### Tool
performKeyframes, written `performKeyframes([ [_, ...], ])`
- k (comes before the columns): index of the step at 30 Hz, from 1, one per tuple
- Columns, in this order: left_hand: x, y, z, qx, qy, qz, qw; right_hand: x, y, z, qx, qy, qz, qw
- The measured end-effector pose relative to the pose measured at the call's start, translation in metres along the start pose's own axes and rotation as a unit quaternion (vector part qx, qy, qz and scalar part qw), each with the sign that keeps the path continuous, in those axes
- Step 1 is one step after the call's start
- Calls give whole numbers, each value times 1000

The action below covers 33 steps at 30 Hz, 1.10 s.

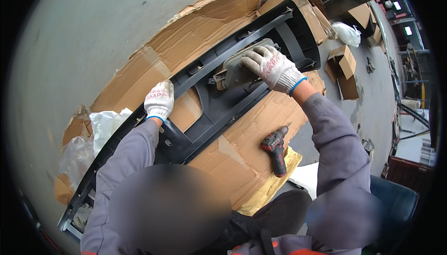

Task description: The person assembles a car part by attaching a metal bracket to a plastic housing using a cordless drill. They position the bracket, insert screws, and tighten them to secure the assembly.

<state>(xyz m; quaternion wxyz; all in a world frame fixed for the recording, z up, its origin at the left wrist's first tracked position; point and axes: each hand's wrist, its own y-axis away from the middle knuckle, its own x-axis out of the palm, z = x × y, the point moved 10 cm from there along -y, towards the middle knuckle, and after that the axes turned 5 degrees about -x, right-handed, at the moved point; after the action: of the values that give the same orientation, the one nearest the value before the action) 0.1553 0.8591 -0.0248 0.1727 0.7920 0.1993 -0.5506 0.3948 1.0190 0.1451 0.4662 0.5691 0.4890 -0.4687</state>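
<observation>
A long black moulded plastic panel [219, 105], like a vehicle bumper, lies diagonally with its ribbed inner side up. My left hand [159, 100], in a white knit glove, is closed over the panel's far edge, left of a large cut-out. In the panel's right half sits a grey, rounded housing with mounting tabs [231, 74], which looks like a lamp unit. My gloved right hand [270, 65] grips the top of this unit, fingers bent over it. The unit's underside and my right thumb are hidden.
Flattened cardboard [228, 159] lies under the panel. A black and red cordless drill [275, 150] rests on it, near my lap. Clear plastic wrap [77, 155] lies at the left, an open cardboard box [343, 71] at the right. A dark blue seat [393, 204] stands at lower right.
</observation>
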Motion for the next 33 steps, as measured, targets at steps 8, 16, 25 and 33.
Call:
performKeyframes([
  [8, 3, -1, 4, -3, -8, 19, 1000, 12, -13, 0, -20, -33, 5, 999],
  [16, 4, -2, 7, -16, 5, 26, 1000, 20, -29, 12, -32, 5, 18, 999],
  [25, 2, 1, 9, -18, -6, 27, 999, 22, -25, 3, -46, 10, -9, 999],
  [33, -2, 1, 12, -4, -35, -12, 999, 21, -11, 3, 155, 35, -94, 983],
])
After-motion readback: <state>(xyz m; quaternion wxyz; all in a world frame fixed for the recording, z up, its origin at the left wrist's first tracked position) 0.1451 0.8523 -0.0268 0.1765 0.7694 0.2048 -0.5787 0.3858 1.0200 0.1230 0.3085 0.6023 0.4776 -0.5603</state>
